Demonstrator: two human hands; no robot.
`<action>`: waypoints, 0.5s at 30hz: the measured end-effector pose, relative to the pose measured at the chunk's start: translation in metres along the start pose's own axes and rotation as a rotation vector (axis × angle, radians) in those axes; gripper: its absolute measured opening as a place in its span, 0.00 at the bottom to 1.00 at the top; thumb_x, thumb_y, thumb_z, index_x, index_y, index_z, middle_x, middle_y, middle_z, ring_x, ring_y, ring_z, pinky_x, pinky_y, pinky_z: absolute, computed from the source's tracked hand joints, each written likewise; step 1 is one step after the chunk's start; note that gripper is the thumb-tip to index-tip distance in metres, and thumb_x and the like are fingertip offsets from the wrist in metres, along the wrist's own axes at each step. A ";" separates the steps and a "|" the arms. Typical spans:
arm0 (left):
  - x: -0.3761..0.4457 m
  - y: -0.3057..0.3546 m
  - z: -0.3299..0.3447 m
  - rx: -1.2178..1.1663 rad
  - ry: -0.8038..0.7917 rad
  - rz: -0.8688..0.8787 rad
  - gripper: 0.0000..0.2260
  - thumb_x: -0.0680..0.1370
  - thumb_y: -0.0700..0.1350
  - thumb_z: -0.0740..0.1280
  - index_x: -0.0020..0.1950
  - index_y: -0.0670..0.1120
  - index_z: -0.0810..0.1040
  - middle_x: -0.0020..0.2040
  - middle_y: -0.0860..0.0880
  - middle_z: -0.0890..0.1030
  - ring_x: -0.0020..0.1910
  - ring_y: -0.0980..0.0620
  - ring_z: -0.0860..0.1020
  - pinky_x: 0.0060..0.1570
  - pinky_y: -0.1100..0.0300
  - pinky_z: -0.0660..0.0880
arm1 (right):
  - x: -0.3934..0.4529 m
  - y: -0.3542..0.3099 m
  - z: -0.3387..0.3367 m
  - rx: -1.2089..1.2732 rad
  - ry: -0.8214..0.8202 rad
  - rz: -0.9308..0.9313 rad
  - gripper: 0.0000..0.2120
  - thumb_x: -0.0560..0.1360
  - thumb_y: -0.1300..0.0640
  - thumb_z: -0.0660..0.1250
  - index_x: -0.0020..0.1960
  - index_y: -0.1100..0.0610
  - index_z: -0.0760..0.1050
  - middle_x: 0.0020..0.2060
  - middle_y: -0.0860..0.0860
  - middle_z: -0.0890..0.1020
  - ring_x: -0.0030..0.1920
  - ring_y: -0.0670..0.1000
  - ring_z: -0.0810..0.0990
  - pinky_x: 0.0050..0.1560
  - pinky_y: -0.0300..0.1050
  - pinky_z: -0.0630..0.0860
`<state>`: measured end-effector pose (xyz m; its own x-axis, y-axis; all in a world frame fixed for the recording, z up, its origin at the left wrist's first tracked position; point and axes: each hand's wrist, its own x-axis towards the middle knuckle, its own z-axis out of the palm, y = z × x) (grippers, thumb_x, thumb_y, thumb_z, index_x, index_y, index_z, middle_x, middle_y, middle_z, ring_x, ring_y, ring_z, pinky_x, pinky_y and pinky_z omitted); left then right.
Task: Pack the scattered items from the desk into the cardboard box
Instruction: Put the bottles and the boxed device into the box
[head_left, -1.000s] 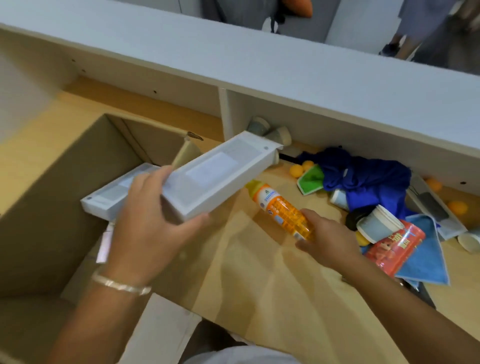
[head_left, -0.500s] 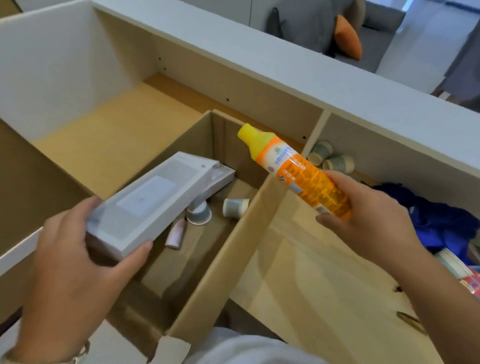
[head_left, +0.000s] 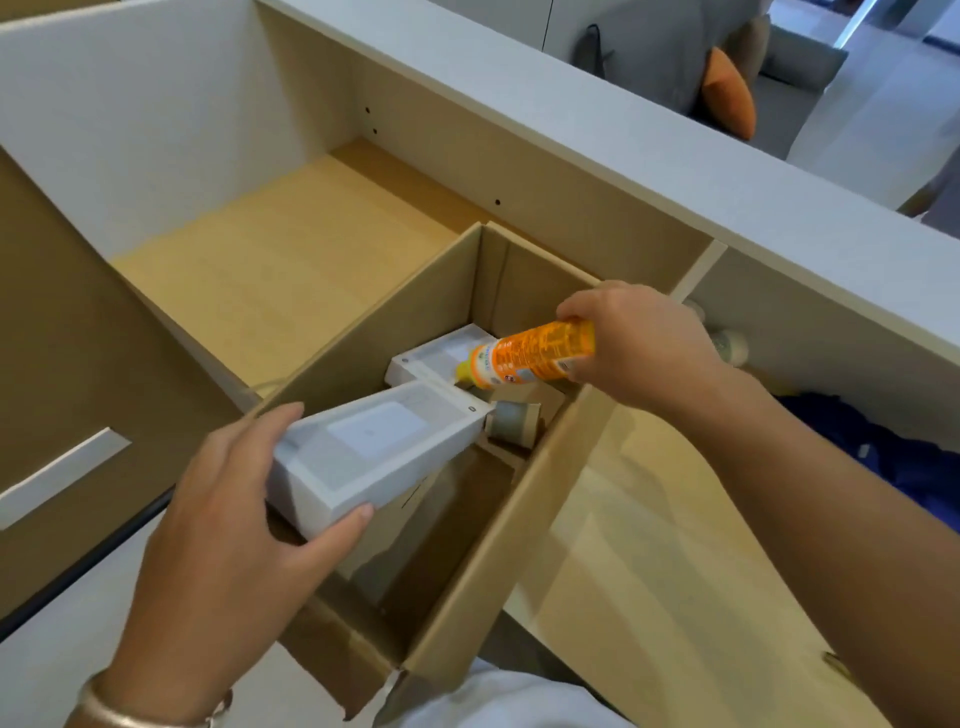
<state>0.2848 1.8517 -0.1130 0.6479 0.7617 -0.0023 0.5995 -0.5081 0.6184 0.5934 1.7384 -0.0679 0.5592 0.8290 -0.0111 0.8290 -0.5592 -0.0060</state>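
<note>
Both hands are over the open cardboard box, which stands on the table under a white shelf. The left hand holds a long white carton by its near end: the thumb lies along the upper edge and the fingers curl under the lower side, so the carton slopes down into the box with its far end low. The right hand grips an orange bottle around its base, with the yellow cap pointing left and a little down, above a second white carton that already lies at the far end of the box. A small grey paper cup lies on its side on the box floor just beside the tip of the held carton. To my judgement the carton is light and stiff, with smooth faces that can slip, so a hold across its width near the end is good, but it may swing if released too high. The bottle looks like smooth plastic filled with liquid, heavier for its size and apt to roll; gripping the body is safe, and it is better laid down flat against a wall or a carton. At the right, some blue cloth and more cups wait on the table.
</note>
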 end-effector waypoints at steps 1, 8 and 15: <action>-0.001 0.002 0.001 0.005 -0.024 0.009 0.39 0.60 0.70 0.69 0.69 0.64 0.61 0.57 0.64 0.66 0.56 0.57 0.70 0.36 0.73 0.69 | 0.008 -0.001 0.003 0.006 0.004 0.010 0.23 0.68 0.49 0.74 0.62 0.44 0.74 0.51 0.47 0.77 0.47 0.51 0.75 0.36 0.44 0.71; -0.003 0.024 0.027 0.012 -0.132 0.033 0.41 0.63 0.67 0.70 0.73 0.61 0.58 0.65 0.61 0.64 0.63 0.59 0.65 0.50 0.61 0.74 | 0.029 -0.003 0.040 0.113 0.071 0.031 0.21 0.73 0.52 0.71 0.64 0.47 0.72 0.58 0.50 0.76 0.53 0.54 0.78 0.46 0.51 0.80; 0.000 0.081 0.056 0.222 -0.091 0.253 0.34 0.70 0.64 0.66 0.74 0.55 0.63 0.72 0.53 0.65 0.71 0.53 0.63 0.66 0.57 0.61 | -0.023 0.019 0.036 0.376 0.265 -0.031 0.21 0.74 0.53 0.69 0.66 0.49 0.72 0.62 0.49 0.76 0.63 0.51 0.72 0.61 0.51 0.71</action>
<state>0.3598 1.7884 -0.1063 0.8224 0.5665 0.0530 0.4955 -0.7589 0.4226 0.5961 1.7090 -0.1042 0.5580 0.7912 0.2505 0.8113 -0.4565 -0.3652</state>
